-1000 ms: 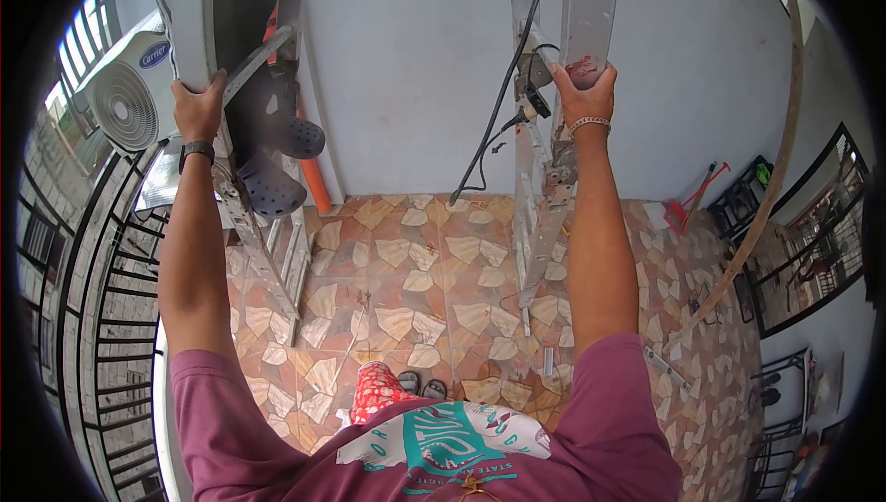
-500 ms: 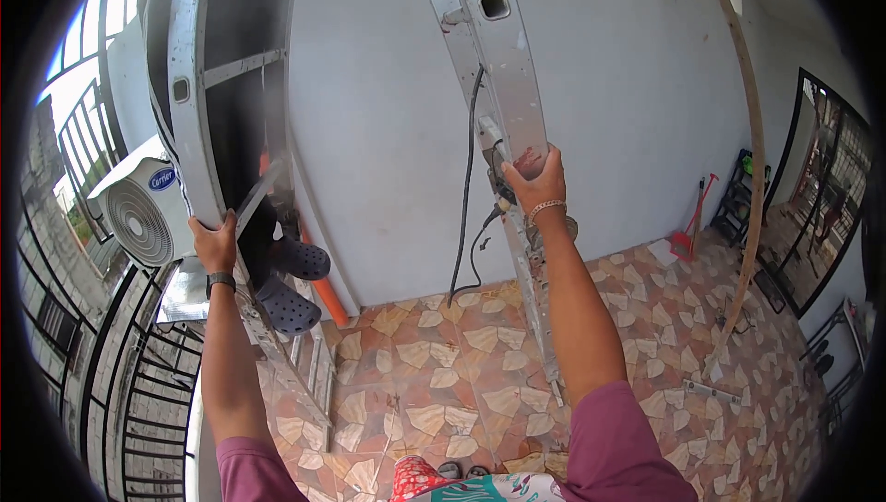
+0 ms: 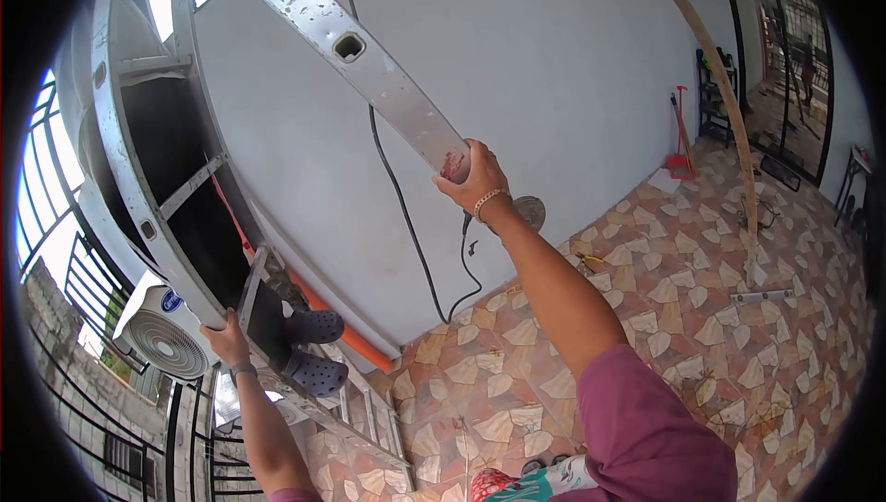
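A worn aluminium ladder (image 3: pixel 178 264) leans at the left, and my left hand (image 3: pixel 228 340) is wrapped round its near rail. Someone in dark blue-grey clogs (image 3: pixel 317 327) stands on it, mostly hidden. My right hand (image 3: pixel 478 174) grips the lower end of a second aluminium ladder rail (image 3: pixel 392 96), raised off the floor and slanting up to the left. The rail has a square hole, scratches and a reddish smear near my fingers. A black cable (image 3: pixel 399 193) hangs behind it, and a round grey disc (image 3: pixel 529 213) shows beside my right wrist.
A white air-conditioner unit (image 3: pixel 164 328) stands left by black railings (image 3: pixel 78 410). An orange pipe (image 3: pixel 341 325) lies along the wall foot. A wooden pole (image 3: pixel 724 77) stands right. A red dustpan (image 3: pixel 681 168), yellow-handled pliers (image 3: pixel 589 260) and a level-like metal bar (image 3: pixel 762 297) are farther off.
The rail in my right hand has tilted more, its top swinging left. The lower metal part that reached the floor beneath that hand no longer shows. The whole view has turned right.
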`<state>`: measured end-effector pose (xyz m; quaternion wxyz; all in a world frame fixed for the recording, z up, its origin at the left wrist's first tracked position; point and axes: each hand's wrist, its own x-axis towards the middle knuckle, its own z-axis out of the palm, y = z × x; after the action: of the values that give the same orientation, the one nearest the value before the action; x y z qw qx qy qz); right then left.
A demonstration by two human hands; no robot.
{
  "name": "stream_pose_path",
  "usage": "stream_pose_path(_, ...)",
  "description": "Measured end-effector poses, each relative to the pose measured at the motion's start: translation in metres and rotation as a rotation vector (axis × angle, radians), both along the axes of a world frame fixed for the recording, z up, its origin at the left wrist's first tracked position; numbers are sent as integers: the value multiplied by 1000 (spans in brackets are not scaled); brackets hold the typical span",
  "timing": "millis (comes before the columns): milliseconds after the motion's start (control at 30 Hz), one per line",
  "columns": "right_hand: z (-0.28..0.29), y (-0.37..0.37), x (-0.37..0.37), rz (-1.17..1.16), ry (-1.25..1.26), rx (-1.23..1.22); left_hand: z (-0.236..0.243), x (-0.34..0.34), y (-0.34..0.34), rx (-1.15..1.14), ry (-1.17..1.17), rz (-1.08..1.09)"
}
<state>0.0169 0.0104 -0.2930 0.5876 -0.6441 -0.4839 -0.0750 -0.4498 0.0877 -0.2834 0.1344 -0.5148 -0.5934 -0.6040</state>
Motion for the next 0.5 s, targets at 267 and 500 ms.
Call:
stream_pose_path(267,-2,5,0,-3,-20,72,-1,-14,11,-1,13,-47)
stream_pose_path(500,-2,1,0,-2,-5,60,-2,-18,13,-35,30,-39)
